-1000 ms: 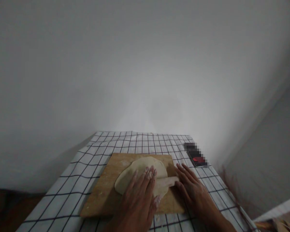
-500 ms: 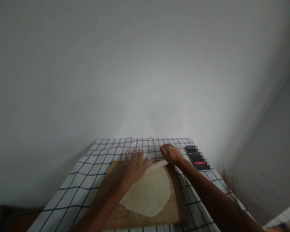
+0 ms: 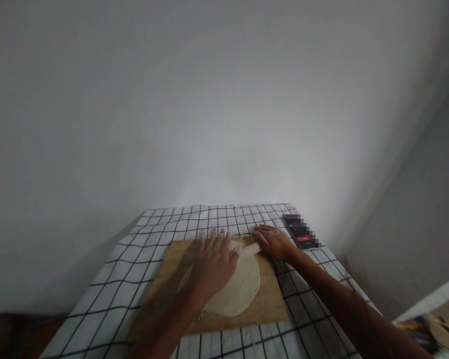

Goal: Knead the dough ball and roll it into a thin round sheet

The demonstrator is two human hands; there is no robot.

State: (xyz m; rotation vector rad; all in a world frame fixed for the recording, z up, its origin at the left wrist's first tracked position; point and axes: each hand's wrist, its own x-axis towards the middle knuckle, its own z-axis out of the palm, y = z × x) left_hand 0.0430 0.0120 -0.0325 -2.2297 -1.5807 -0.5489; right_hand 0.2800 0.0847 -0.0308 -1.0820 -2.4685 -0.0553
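A round, flat sheet of dough (image 3: 243,286) lies on a wooden board (image 3: 273,299). Across its far part runs a pale rolling pin (image 3: 251,249), of which only a short stretch shows between my hands. My left hand (image 3: 215,262) lies over the pin with its fingers stretched out and spread; white, floury traces show on the fingertips. At the pin's right end, my right hand (image 3: 273,240) has its fingers curled over it. My left hand and forearm hide the pin's left end and part of the dough.
A white cloth with black grid lines (image 3: 130,259) covers the table. Beyond the board on the right lies a phone (image 3: 303,233), partly blurred out. A thin cord-like loop (image 3: 280,273) is at the board's right edge. A pale wall (image 3: 217,124) stands behind the table.
The rolling pin and both hands have come slightly nearer to me over the dough, and some dough now shows beyond the pin. The view has tilted, so the table sits higher.
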